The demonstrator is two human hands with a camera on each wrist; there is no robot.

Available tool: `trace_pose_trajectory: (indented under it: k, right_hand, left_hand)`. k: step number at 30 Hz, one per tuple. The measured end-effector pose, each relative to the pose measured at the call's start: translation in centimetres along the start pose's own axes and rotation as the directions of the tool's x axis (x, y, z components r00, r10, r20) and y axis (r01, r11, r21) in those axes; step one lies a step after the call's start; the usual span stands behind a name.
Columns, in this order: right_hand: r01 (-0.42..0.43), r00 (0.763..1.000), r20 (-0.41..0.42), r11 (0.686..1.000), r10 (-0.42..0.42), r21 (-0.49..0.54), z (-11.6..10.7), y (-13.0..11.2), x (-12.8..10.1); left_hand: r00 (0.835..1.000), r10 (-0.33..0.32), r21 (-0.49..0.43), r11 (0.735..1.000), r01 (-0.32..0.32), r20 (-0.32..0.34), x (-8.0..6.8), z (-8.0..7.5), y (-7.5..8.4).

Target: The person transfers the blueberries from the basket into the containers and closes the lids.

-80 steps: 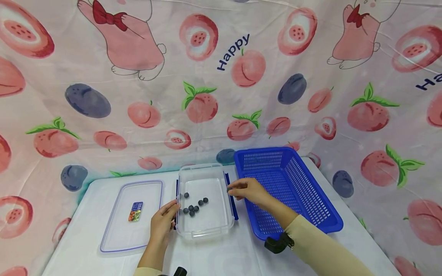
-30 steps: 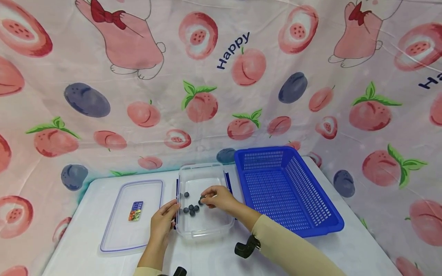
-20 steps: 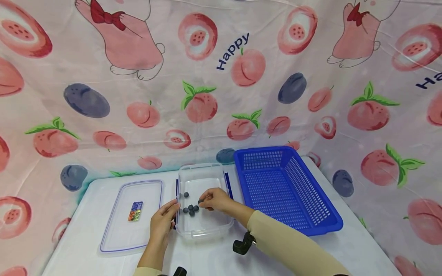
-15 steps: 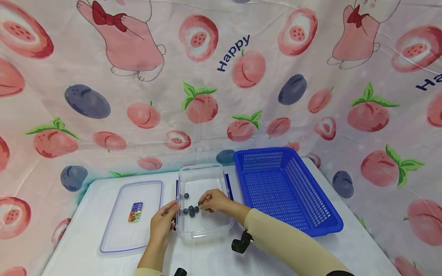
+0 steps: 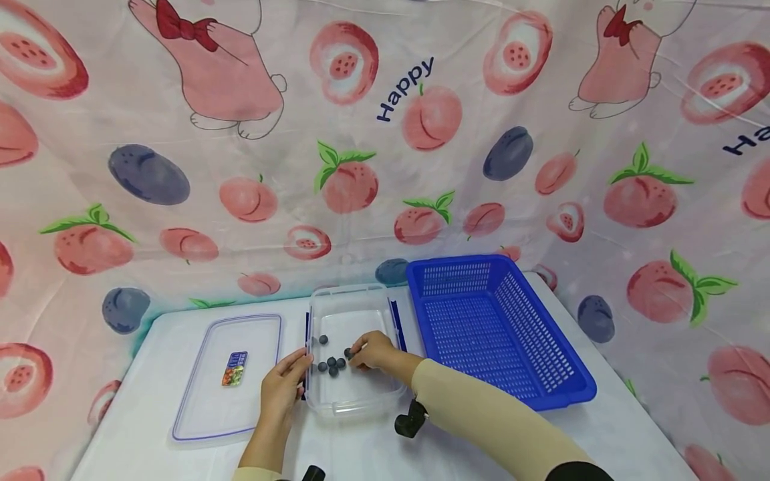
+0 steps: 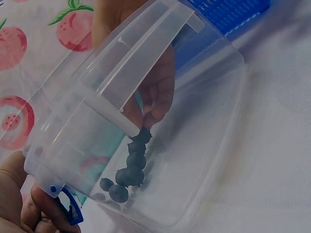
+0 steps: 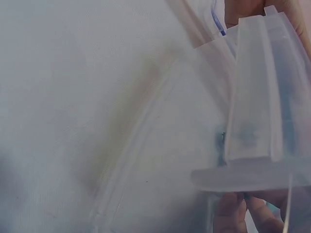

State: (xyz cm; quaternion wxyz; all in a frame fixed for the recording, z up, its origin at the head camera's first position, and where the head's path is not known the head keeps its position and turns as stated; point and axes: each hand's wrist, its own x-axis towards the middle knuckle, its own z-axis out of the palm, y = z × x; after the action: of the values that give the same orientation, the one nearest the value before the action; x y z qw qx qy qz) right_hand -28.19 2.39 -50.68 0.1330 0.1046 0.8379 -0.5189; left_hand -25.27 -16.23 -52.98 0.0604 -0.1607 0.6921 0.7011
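The right hand (image 5: 371, 349) had moved from the blue basket (image 5: 559, 387) into the clear container (image 5: 351, 404), fingertips pinching a blueberry (image 5: 347, 352), while the left hand (image 5: 283, 387) gripped its rim.

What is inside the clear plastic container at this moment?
Several small dark berries lie in the clear container, and the right hand reaches in and touches one. Any berry under that hand is hidden.
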Motion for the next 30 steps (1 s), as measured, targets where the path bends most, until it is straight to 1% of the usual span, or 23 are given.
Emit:
trace_pose_trajectory:
  k: [6, 15, 20, 25, 28, 30]
  right_hand:
    - [-0.008, 1.000, -0.016, 1.000, 0.008, 0.001, 0.2, 0.4, 0.4]
    - [0.026, 0.999, -0.039, 0.999, -0.027, -0.035, 0.5, 0.9, 0.6]
    - [0.050, 0.998, -0.044, 0.998, -0.052, -0.030, 0.4, 0.8, 0.4]
    - [0.145, 0.989, -0.040, 0.989, -0.146, -0.019, 0.2, 0.3, -0.1]
    - [0.236, 0.971, -0.030, 0.971, -0.238, -0.042, 0.1, -0.2, -0.7]
    - [0.298, 0.954, -0.030, 0.954, -0.299, -0.045, 0.1, -0.7, -1.4]
  left_hand:
    - [1.000, 0.004, -0.008, 1.000, -0.004, -0.001, 0.0, 0.0, -0.1]
    - [1.000, 0.000, 0.000, 1.000, 0.000, -0.007, 0.0, 0.1, -0.2]
    - [1.000, 0.005, -0.008, 1.000, -0.005, -0.002, -0.2, 0.1, 0.0]
    - [1.000, 0.000, -0.002, 1.000, 0.000, -0.009, -0.2, 0.1, 0.0]
    - [1.000, 0.006, 0.017, 1.000, -0.006, -0.017, -0.3, 0.1, 0.1]
    - [1.000, 0.009, 0.021, 1.000, -0.009, -0.020, -0.4, -0.1, 0.2]
